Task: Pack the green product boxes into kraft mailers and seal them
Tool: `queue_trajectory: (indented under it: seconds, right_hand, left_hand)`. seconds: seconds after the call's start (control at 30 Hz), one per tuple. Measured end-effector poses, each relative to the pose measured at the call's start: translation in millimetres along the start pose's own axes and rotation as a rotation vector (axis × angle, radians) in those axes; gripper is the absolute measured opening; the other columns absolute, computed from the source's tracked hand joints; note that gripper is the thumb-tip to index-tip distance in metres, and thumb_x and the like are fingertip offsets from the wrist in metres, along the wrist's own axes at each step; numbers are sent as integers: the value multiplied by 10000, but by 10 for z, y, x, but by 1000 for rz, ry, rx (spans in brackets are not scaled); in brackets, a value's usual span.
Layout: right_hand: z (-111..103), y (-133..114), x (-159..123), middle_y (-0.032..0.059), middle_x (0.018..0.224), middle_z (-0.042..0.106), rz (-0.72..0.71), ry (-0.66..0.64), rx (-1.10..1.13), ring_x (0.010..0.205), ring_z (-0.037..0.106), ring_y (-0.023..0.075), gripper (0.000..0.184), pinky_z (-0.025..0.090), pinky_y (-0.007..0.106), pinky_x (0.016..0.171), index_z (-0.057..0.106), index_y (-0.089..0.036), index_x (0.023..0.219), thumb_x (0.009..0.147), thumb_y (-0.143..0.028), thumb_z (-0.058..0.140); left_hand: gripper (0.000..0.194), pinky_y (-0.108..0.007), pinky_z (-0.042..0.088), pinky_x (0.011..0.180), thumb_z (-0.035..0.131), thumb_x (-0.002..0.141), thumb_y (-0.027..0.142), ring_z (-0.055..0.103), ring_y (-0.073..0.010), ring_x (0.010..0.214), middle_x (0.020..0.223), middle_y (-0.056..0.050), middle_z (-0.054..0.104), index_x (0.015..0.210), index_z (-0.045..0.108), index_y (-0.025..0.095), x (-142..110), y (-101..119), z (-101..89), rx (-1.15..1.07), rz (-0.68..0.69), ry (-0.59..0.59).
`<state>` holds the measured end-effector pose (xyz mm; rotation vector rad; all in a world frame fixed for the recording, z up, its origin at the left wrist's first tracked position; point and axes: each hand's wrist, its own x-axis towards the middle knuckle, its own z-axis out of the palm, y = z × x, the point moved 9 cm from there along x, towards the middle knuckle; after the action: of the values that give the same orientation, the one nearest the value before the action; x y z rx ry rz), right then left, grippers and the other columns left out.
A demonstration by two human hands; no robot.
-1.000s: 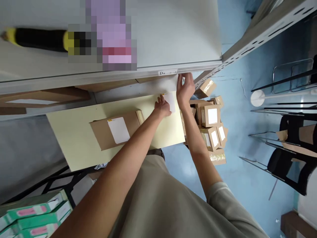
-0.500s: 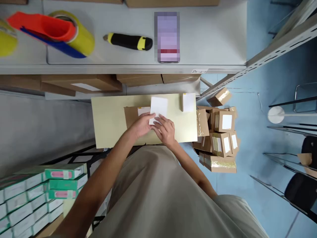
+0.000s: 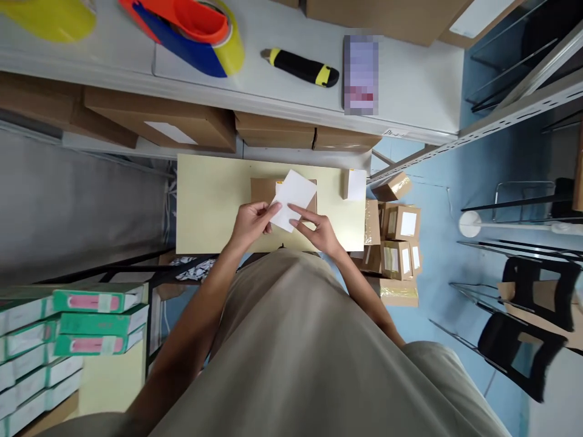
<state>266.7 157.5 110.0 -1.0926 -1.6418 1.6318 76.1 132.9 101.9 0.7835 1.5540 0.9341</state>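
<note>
A blank white paper sheet (image 3: 296,189) is pinched at its lower left edge by my left hand (image 3: 251,223), thumb on top. The sheet is tilted over a brown cardboard box (image 3: 264,189) on the cream tabletop (image 3: 212,203) and hides much of it. Part of a white label with an orange mark shows on the box beside the sheet. My right hand (image 3: 321,232) is at the sheet's lower right side, fingers apart, with the index fingertip over the paper; whether it touches cannot be seen.
A small white stack (image 3: 356,184) lies at the table's right end. Ahead, a grey shelf (image 3: 414,79) holds a box cutter (image 3: 303,67), a tape dispenser (image 3: 214,36) and a blurred-out purple item (image 3: 361,76). Cartons (image 3: 401,258) are piled on the floor at right; green boxes (image 3: 98,325) stand at left.
My hands came from the table's right end and the shelf edge to the middle with the white sheet. The sheet has since turned clockwise, and my right fingers have spread.
</note>
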Motion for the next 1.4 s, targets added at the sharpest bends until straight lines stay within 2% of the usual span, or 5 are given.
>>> queue_trajectory:
  seconds: [0.37, 0.87, 1.03, 1.2, 1.4]
  right_hand:
    - [299, -575, -95, -18, 1032, 862, 28, 96, -74, 876, 727, 184, 581, 669, 394, 1061, 759, -382, 1555, 991, -479, 854]
    - [589, -1126, -154, 57, 1641, 683, -149, 310, -175, 1257, 771, 282, 774, 672, 495, 1126, 519, -436, 1728, 1028, -576, 819]
    - [578, -1268, -165, 65, 1466, 757, -292, 298, -222, 1445, 695, 317, 247, 605, 586, 1201, 779, -371, 1330, 1101, -453, 736]
    - [676, -1229, -173, 45, 1506, 732, -291, 252, -271, 1497, 661, 331, 93, 622, 607, 1169, 817, -341, 1051, 1083, -416, 773]
    - [767, -1183, -230, 40, 1440, 792, -281, 324, -356, 1403, 737, 296, 248, 662, 553, 1117, 866, -381, 1238, 1147, -379, 636]
  left_hand:
    - [519, -348, 637, 686, 800, 864, 746, 758, -229, 764, 894, -92, 809, 863, 711, 235, -584, 133, -463, -224, 70, -42]
    - [312, -312, 656, 727, 888, 857, 527, 768, -203, 816, 880, -38, 798, 897, 791, 233, -547, 410, -1201, 27, 358, 32]
    - [234, -324, 683, 795, 870, 900, 479, 803, -222, 1001, 1036, -66, 821, 906, 820, 250, -531, 474, -1327, 42, 514, 95]
    - [401, -329, 699, 783, 878, 897, 569, 819, -224, 957, 1061, -67, 848, 1100, 802, 232, -464, 372, -1365, -134, 361, 121]
    - [503, -375, 683, 621, 737, 934, 637, 841, -292, 759, 940, -151, 865, 1038, 826, 153, -675, 325, -965, -403, 88, -290]
